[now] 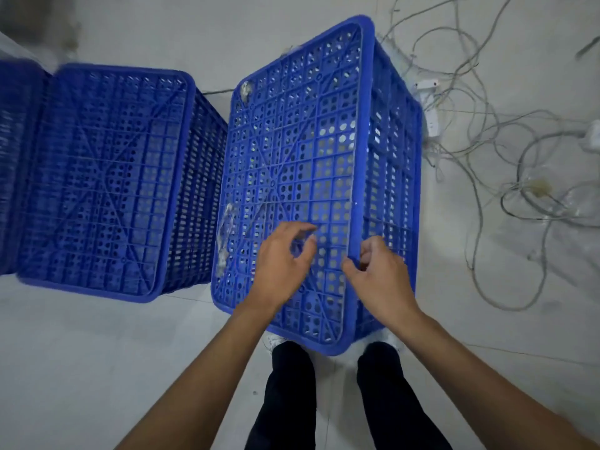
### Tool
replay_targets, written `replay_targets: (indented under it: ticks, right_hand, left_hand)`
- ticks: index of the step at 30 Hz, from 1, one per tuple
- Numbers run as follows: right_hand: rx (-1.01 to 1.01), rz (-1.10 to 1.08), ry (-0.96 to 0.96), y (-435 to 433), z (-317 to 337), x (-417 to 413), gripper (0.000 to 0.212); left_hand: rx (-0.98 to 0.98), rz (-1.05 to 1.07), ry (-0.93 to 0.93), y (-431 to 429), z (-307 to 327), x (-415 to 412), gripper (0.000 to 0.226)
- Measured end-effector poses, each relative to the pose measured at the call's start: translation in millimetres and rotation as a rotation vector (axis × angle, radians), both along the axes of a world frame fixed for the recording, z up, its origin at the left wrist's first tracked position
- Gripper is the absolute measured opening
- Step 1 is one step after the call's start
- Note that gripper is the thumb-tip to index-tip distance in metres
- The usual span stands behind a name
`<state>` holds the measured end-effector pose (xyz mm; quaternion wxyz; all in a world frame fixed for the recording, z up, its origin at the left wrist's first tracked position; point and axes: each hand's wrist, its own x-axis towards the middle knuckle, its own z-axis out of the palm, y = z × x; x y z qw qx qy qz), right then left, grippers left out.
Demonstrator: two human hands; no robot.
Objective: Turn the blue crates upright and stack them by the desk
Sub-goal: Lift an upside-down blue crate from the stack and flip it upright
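The nearer blue crate (302,177) stands upside down on the floor (97,352), its perforated base facing up, with a second overturned crate (97,180) to its left. The right hand (380,274) curls its grip around the base's right edge; the left hand (282,258) hovers released just inside it. Better to take opposite edges, then roll the crate over.

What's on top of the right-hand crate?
Both hands: left hand over the upturned base of the right crate, right hand at its edge. Whitish debris clings there. Its interior shows only dimly through the holes.
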<state>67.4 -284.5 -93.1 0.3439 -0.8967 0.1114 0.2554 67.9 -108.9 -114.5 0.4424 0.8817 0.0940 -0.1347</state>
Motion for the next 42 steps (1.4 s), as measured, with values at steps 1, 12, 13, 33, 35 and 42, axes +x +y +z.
replay_targets:
  ticks: [1,12,13,33,35,42]
  right_hand:
    - [0.004,0.004,-0.007,9,2,-1,0.026]
    - [0.265,0.204,-0.070,89,2,4,0.017]
    - [0.297,0.215,-0.061,92,2,6,0.014]
    - [0.131,-0.664,0.391,5,-115,0,0.075]
    - [0.222,-0.706,0.449,-1,-117,-3,0.071]
    - [0.120,-0.717,0.323,-11,-104,-15,0.083]
  left_hand:
    - [-0.027,0.013,0.005,-1,5,1,0.023]
    - [0.165,0.154,0.048,46,18,7,0.040]
    - [0.187,0.165,0.038,52,18,8,0.036]
    - [0.493,0.107,-0.110,104,0,16,0.029]
    - [0.490,0.102,-0.132,101,0,15,0.027]
    - [0.425,0.117,-0.118,90,-10,15,0.023]
